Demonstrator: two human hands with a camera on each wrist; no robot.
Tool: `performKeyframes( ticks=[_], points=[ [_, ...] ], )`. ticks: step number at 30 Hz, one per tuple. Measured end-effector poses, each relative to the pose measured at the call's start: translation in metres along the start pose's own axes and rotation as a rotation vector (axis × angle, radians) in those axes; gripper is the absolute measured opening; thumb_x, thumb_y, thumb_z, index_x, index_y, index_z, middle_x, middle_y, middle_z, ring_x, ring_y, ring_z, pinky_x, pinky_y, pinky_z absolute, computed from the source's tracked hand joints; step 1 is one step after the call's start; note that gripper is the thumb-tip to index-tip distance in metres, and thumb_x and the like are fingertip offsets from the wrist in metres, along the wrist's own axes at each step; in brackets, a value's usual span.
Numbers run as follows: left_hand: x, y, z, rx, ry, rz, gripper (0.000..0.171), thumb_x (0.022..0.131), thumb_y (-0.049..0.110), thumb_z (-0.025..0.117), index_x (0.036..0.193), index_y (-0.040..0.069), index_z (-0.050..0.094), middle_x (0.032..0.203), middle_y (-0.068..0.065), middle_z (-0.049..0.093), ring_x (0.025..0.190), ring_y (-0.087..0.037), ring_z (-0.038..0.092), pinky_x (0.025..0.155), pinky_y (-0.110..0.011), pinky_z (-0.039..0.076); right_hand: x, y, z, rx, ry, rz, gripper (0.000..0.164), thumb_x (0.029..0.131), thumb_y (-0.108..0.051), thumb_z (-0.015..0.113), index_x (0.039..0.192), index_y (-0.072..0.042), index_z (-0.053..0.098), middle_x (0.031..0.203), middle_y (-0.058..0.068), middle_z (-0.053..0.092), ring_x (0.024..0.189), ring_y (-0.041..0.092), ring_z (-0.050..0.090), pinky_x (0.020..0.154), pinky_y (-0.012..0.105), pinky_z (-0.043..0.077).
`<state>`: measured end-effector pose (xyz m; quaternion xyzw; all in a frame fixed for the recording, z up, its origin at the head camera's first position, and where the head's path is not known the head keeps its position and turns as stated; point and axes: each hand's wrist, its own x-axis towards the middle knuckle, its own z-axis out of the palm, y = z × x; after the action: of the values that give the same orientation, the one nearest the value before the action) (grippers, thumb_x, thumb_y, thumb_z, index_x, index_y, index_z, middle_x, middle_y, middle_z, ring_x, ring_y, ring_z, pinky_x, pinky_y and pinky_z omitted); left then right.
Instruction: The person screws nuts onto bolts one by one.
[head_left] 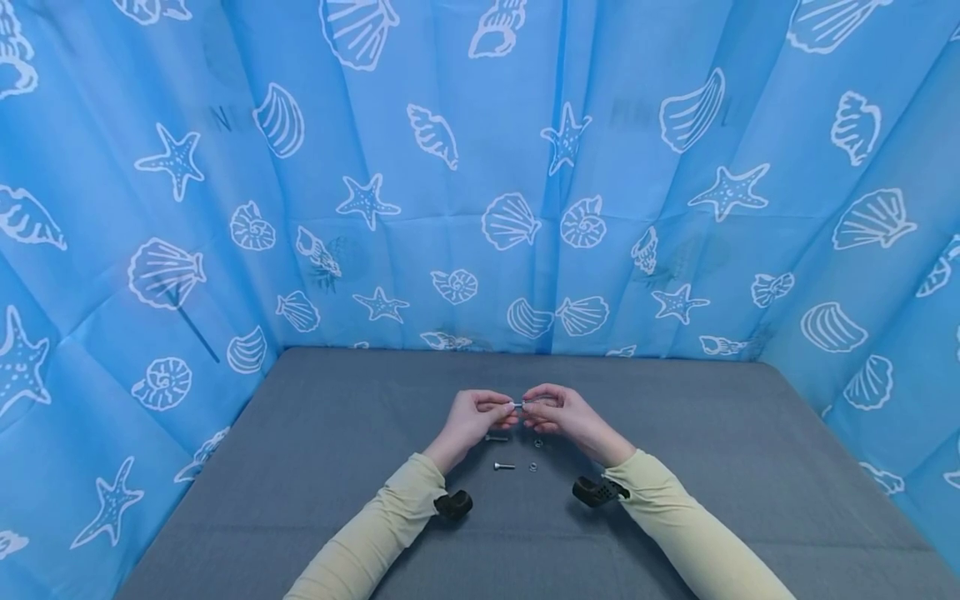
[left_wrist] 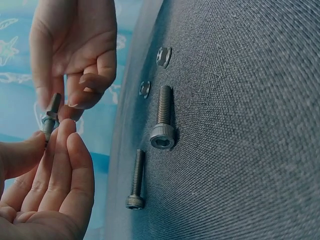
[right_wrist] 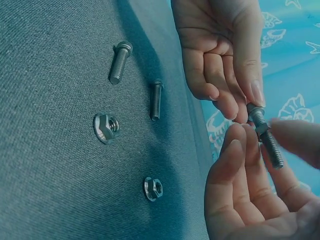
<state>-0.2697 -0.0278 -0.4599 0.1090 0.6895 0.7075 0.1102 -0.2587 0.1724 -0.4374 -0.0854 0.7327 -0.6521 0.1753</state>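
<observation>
My left hand (head_left: 472,421) pinches the head end of a metal bolt (right_wrist: 272,150) between thumb and fingers, holding it above the table. A flanged nut (right_wrist: 261,129) sits partway along the bolt's thread, with bare thread protruding past it. From the other side, my right hand (head_left: 566,417) has its thumb and fingers at this nut, gripping it; its other fingers are loosely bent. Below the hands lie two socket-head bolts, the nearer one (left_wrist: 163,117) and the farther one (left_wrist: 136,180). Beside them are two flanged nuts, one nearer (right_wrist: 106,128) and one farther (right_wrist: 153,189).
A grey cloth-covered table (head_left: 360,392) spreads beneath the hands. Blue curtains (head_left: 465,175) printed with shells and starfish hang behind it and at both sides. Black wrist devices (head_left: 453,505) are worn at the cuffs of the pale yellow sleeves (head_left: 382,525).
</observation>
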Motion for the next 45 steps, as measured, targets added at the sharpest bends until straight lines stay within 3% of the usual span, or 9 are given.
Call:
performKeyframes(
  ticks=[6, 9, 14, 18, 22, 28, 35, 41, 45],
  points=[
    [0.000, -0.001, 0.000, 0.000, 0.006, -0.003, 0.020, 0.091, 0.007, 0.066, 0.105, -0.007, 0.068, 0.086, -0.013, 0.072, 0.082, -0.023, 0.070, 0.078, -0.043, 0.057, 0.000, 0.003, -0.001, -0.031, -0.014, 0.004, 0.035, 0.097, -0.021, 0.060, 0.117, 0.008, 0.055, 0.101, 0.016, 0.067, 0.090, 0.020, 0.065, 0.085, 0.043, 0.054],
    [-0.002, 0.001, 0.000, -0.003, 0.004, 0.011, 0.018, 0.091, 0.005, 0.065, 0.103, -0.008, 0.068, 0.087, -0.016, 0.071, 0.083, -0.027, 0.070, 0.079, -0.046, 0.056, 0.002, 0.005, -0.001, -0.028, -0.011, 0.012, 0.039, 0.098, -0.025, 0.057, 0.118, 0.008, 0.055, 0.102, 0.016, 0.066, 0.089, 0.020, 0.065, 0.084, 0.042, 0.054],
    [-0.002, 0.000, 0.000, -0.009, 0.001, 0.007, 0.020, 0.091, 0.005, 0.065, 0.105, -0.009, 0.067, 0.088, -0.017, 0.071, 0.085, -0.029, 0.070, 0.080, -0.047, 0.055, 0.001, 0.005, -0.001, -0.012, -0.027, -0.017, 0.040, 0.097, -0.018, 0.060, 0.123, 0.009, 0.049, 0.102, 0.014, 0.067, 0.091, 0.022, 0.065, 0.085, 0.043, 0.054],
    [-0.002, -0.001, 0.000, -0.003, -0.001, 0.003, 0.020, 0.091, 0.007, 0.066, 0.105, -0.007, 0.068, 0.090, -0.017, 0.071, 0.085, -0.028, 0.070, 0.080, -0.047, 0.055, 0.001, 0.004, 0.000, -0.022, -0.019, 0.000, 0.036, 0.097, -0.021, 0.059, 0.117, 0.008, 0.055, 0.099, 0.014, 0.067, 0.089, 0.019, 0.065, 0.082, 0.039, 0.055],
    [-0.006, 0.005, 0.001, -0.002, -0.006, 0.007, 0.019, 0.091, 0.002, 0.063, 0.105, -0.011, 0.066, 0.091, -0.022, 0.070, 0.088, -0.034, 0.069, 0.082, -0.051, 0.054, 0.002, 0.004, 0.000, -0.015, -0.003, 0.023, 0.038, 0.098, -0.026, 0.057, 0.116, 0.007, 0.056, 0.099, 0.014, 0.067, 0.088, 0.019, 0.066, 0.080, 0.037, 0.055],
    [-0.011, 0.016, 0.002, -0.004, -0.013, -0.010, 0.019, 0.092, -0.002, 0.061, 0.107, -0.014, 0.064, 0.092, -0.024, 0.069, 0.091, -0.038, 0.067, 0.085, -0.055, 0.050, 0.002, 0.004, 0.000, -0.022, -0.008, -0.006, 0.036, 0.095, -0.015, 0.062, 0.121, 0.008, 0.052, 0.100, 0.014, 0.067, 0.089, 0.020, 0.065, 0.083, 0.041, 0.054],
    [-0.003, 0.002, 0.001, 0.000, -0.009, 0.004, 0.022, 0.092, 0.005, 0.064, 0.108, -0.010, 0.066, 0.091, -0.018, 0.071, 0.089, -0.033, 0.069, 0.082, -0.049, 0.054, 0.002, 0.004, 0.000, -0.030, -0.008, 0.024, 0.038, 0.098, -0.025, 0.057, 0.116, 0.008, 0.057, 0.102, 0.018, 0.066, 0.088, 0.020, 0.066, 0.082, 0.039, 0.055],
    [-0.001, -0.001, 0.001, 0.005, -0.001, -0.003, 0.025, 0.091, 0.008, 0.066, 0.109, -0.010, 0.065, 0.088, -0.014, 0.072, 0.086, -0.027, 0.070, 0.080, -0.045, 0.056, 0.001, 0.002, -0.001, -0.019, -0.023, -0.005, 0.042, 0.095, -0.017, 0.062, 0.124, 0.010, 0.048, 0.101, 0.014, 0.067, 0.090, 0.020, 0.065, 0.085, 0.041, 0.054],
    [0.000, -0.001, 0.001, 0.006, 0.002, -0.004, 0.021, 0.091, 0.008, 0.066, 0.106, -0.007, 0.067, 0.088, -0.013, 0.072, 0.084, -0.025, 0.070, 0.080, -0.044, 0.056, 0.001, 0.001, -0.001, -0.056, -0.012, 0.009, 0.036, 0.096, -0.022, 0.061, 0.116, 0.008, 0.057, 0.098, 0.014, 0.068, 0.087, 0.019, 0.066, 0.083, 0.039, 0.055]
  ],
)
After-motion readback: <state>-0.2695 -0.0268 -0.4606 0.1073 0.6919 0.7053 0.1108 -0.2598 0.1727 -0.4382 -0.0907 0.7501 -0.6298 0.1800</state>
